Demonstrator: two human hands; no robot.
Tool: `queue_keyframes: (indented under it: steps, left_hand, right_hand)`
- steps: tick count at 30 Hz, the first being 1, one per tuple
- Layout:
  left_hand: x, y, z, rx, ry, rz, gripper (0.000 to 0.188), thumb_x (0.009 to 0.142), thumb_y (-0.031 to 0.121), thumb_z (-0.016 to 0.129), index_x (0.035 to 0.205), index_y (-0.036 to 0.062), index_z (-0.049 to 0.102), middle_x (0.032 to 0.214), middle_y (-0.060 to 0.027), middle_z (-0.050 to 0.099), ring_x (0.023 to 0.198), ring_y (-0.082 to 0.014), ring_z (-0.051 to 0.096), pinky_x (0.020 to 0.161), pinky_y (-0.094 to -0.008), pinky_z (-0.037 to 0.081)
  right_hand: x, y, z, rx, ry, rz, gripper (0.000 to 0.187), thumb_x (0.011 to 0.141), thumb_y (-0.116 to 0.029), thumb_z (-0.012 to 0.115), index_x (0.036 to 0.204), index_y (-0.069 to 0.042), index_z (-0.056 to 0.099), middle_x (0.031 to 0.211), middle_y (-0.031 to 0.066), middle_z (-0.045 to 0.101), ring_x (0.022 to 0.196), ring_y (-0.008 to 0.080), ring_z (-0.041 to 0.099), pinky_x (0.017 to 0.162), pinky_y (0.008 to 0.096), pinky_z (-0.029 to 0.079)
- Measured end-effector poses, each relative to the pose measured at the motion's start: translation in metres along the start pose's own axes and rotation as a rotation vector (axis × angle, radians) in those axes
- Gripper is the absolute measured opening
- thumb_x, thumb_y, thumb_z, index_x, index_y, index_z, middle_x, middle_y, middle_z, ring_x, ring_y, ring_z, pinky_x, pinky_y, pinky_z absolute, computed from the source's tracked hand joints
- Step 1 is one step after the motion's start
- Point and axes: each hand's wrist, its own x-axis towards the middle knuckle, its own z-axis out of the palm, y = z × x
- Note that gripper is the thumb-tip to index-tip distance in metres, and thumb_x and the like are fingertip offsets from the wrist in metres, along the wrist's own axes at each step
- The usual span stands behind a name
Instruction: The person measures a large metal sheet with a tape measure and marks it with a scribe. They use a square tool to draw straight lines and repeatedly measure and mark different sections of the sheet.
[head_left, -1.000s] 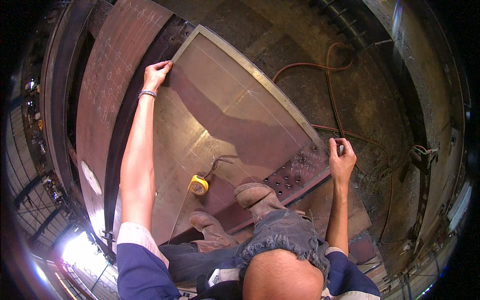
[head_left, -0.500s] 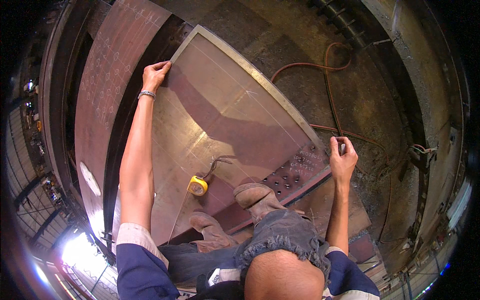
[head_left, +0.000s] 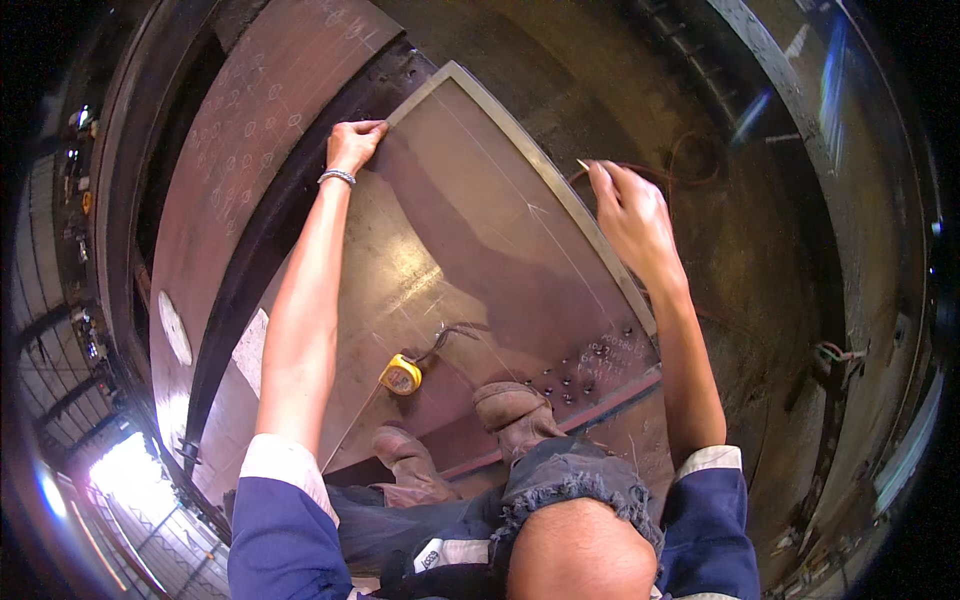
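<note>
A long L-shaped metal square lies on a large steel plate. My left hand is closed, pinching the free end of the square's short arm at the plate's far left. Just right of the long arm, my right hand is raised, its fingers pinching a small pale pointed stick that looks like chalk. Thin white lines run along the plate. A yellow tape measure rests on it, with a dark strap and its blade drawn out toward the lower left.
Several drilled holes and chalk writing mark the plate's right corner. My boots are at its near edge. A curved plate with chalk circles stands on the left. A reddish hose lies beyond, on the right.
My right hand has moved up and left, from the near end of the square's long arm to farther along it. My left hand still grips the short arm. The view has shifted a little.
</note>
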Motion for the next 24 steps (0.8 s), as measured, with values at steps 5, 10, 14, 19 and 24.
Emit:
queue_keyframes:
  steps: [5,10,14,19,24]
  left_hand:
    - [-0.006,0.019,0.008,-0.007,0.002,-0.072,0.027,0.083,0.039,0.076,0.100,0.0192,0.080,0.096,-0.0101,0.076,0.091,-0.0235,0.074,0.084,-0.0338,0.056]
    - [-0.013,0.030,0.003,-0.031,0.008,-0.129,0.025,0.083,0.038,0.076,0.101,0.0214,0.080,0.100,-0.0101,0.076,0.096,-0.0246,0.073,0.085,-0.0351,0.056]
    - [-0.019,0.035,0.000,-0.022,-0.006,-0.149,0.030,0.085,0.038,0.074,0.106,0.0179,0.079,0.099,-0.0113,0.076,0.093,-0.0242,0.073,0.086,-0.0336,0.055]
    - [-0.021,0.037,-0.001,-0.022,-0.001,-0.138,0.031,0.085,0.038,0.073,0.108,0.0173,0.078,0.102,-0.0117,0.076,0.094,-0.0240,0.073,0.085,-0.0338,0.055]
    - [-0.020,0.034,0.001,-0.056,0.016,-0.156,0.022,0.084,0.035,0.076,0.100,0.0210,0.080,0.100,-0.0094,0.076,0.094,-0.0260,0.073,0.083,-0.0364,0.056]
  right_hand:
    - [0.087,-0.010,0.049,-0.087,0.037,-0.291,0.021,0.093,-0.014,0.053,0.093,0.005,0.063,0.083,0.0273,0.066,0.082,0.0463,0.065,0.075,0.0535,0.050]
    - [0.140,-0.030,0.095,-0.200,0.046,-0.219,0.021,0.089,-0.014,0.055,0.090,0.005,0.064,0.086,0.0290,0.067,0.084,0.0467,0.067,0.077,0.0544,0.053]
    - [0.157,-0.034,0.118,-0.187,0.027,-0.240,0.018,0.086,-0.012,0.059,0.089,0.005,0.066,0.087,0.0296,0.068,0.087,0.0458,0.068,0.078,0.0528,0.055]
    - [0.165,-0.032,0.129,-0.282,-0.026,-0.308,0.015,0.079,-0.006,0.064,0.089,0.004,0.067,0.087,0.0285,0.068,0.086,0.0440,0.069,0.076,0.0504,0.056]
    - [0.165,-0.037,0.135,-0.313,-0.010,-0.337,0.013,0.079,-0.004,0.064,0.089,0.004,0.068,0.086,0.0271,0.069,0.084,0.0426,0.070,0.075,0.0493,0.057]
